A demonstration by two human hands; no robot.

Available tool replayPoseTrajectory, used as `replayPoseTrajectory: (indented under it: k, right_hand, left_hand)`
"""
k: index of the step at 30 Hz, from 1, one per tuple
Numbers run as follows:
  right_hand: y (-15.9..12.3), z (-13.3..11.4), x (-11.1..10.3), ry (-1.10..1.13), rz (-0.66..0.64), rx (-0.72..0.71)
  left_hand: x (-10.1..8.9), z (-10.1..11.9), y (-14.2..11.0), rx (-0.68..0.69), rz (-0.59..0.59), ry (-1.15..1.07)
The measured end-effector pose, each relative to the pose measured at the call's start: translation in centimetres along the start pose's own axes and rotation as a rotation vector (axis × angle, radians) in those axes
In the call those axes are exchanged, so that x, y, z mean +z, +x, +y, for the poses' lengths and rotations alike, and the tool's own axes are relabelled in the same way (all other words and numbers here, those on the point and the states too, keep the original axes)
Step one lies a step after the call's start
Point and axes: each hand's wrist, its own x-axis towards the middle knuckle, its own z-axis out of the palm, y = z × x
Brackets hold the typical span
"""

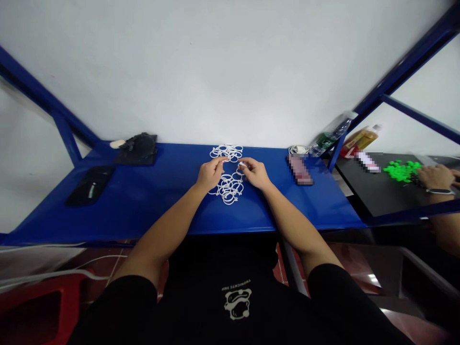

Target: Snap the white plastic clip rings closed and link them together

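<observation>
White plastic rings, each with a small tab, lie in two loose piles on the blue table [172,191]. The near pile of rings [229,191] is just below my hands, and the far pile of rings [225,149] is by the wall. My left hand [210,174] is closed in a pinch, with a bit of a white ring at its fingertips beside the far pile. Opposite it, my right hand [256,173] pinches a white ring [237,176] by its tab, over the right edge of the near pile. My fingers partly hide both held rings.
At left lie a black pouch [89,186] and a dark folded bag [138,148]. At right are a phone [300,168], a coiled white cable [298,150] and a leaning bottle [332,134]. Beyond the blue frame, another person's hand [435,177] is beside green pieces [400,170].
</observation>
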Motion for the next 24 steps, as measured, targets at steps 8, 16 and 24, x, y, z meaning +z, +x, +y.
replayPoseTrajectory:
  k: [8,16,24]
  right_hand:
    - [0.9,-0.1,0.6,0.434,0.134,0.232]
    - [1.4,0.2,-0.7,0.506,0.247,0.298]
    - [1.5,0.3,-0.5,0.537,0.259,0.303]
  left_hand:
    - [0.0,0.0,-0.1,-0.022,-0.038,0.03]
    - [0.2,-0.2,-0.1,-0.038,-0.051,0.022]
    - [0.5,-0.2,-0.2,-0.063,-0.053,-0.001]
